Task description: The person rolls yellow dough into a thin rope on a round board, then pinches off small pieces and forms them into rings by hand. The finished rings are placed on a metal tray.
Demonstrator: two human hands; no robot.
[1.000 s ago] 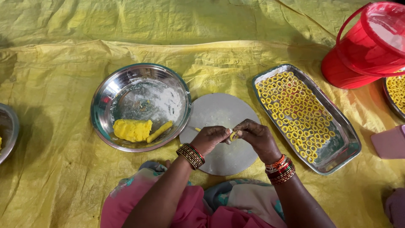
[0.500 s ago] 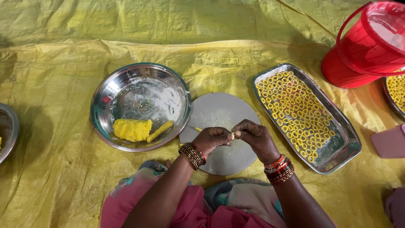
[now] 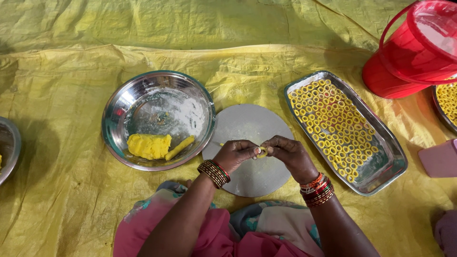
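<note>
My left hand and my right hand meet above a round grey board, both pinching a small yellow dough ring between the fingertips. A short strip of dough lies on the board by my left hand. To the left stands a round steel bowl dusted with flour, holding a lump of yellow dough and a rolled dough stick. To the right lies a rectangular steel tray filled with several rows of yellow dough rings.
A yellow plastic sheet covers the ground. A red bucket lies at the top right beside another tray of rings. A pink object sits at the right edge, a steel bowl at the left edge.
My hands have stayed over the board, with the fingertips working the small dough piece closer together into a ring.
</note>
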